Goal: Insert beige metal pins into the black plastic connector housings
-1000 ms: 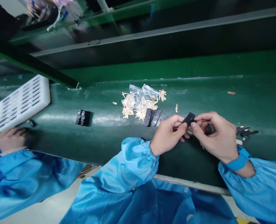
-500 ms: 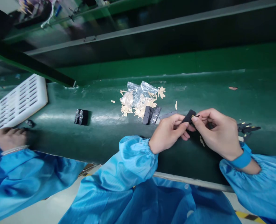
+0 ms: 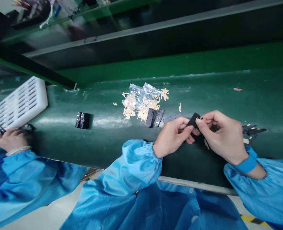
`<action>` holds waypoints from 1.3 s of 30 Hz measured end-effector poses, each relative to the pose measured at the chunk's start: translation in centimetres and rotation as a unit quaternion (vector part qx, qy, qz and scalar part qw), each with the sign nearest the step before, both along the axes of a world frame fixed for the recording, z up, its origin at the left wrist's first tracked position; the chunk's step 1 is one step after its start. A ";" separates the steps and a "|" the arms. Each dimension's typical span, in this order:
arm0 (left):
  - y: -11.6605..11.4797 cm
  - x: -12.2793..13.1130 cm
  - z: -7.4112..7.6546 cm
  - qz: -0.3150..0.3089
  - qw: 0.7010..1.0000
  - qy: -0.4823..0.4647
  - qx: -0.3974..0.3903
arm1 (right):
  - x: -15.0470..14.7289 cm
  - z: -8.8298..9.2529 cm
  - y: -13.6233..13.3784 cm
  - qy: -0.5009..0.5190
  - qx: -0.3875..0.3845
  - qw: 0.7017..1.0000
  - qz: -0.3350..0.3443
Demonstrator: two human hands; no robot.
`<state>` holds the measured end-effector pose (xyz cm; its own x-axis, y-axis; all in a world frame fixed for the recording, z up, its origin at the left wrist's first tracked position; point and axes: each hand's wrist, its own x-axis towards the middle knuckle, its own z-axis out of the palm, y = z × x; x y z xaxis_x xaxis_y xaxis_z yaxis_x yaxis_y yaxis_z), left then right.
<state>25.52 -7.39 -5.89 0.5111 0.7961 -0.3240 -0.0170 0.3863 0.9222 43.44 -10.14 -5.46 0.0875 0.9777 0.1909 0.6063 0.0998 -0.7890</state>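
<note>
Over the glossy dark-green table (image 3: 105, 145) | my left hand (image 3: 170, 135) pinches a small black oblong plastic-looking block (image 3: 192, 120) | my right hand (image 3: 220, 135) touches its right end, any grip there too hidden to tell

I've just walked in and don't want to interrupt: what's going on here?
The person's left hand grips a small black rectangular part above the green table, and the right hand has its thumb at the part's right side. Flat cream-coloured pieces lie heaped around clear plastic bags, with thin black plates beside them. Farther left, a co-worker's hand is beside a white slotted tray.
</note>
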 end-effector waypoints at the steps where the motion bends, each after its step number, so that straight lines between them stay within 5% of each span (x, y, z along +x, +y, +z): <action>1: 0.0 0.0 0.0 0.001 1.000 -0.001 0.001 | 0.0 0.0 0.0 0.001 0.000 1.000 -0.002; 12: -0.2 0.1 -0.1 0.003 1.000 -0.004 0.006 | -0.3 0.2 0.0 0.007 0.000 1.000 -0.006; 19: -0.1 0.1 -0.1 0.018 1.000 -0.003 -0.012 | 0.2 0.1 0.2 -0.132 0.110 0.985 -0.029; 24: 0.1 -0.1 0.0 0.014 0.999 -0.039 -0.018 | 0.9 0.2 0.2 -0.097 0.163 0.979 -0.070; 39: -0.1 0.2 -0.1 0.035 0.998 -0.039 -0.026 | -0.1 0.1 -0.2 -0.032 0.103 0.992 0.057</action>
<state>25.74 -7.49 -5.99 0.4804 0.8137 -0.3273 -0.1165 0.4291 0.8957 43.35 -10.34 -5.33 -0.0410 0.9199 0.3900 0.6298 0.3269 -0.7047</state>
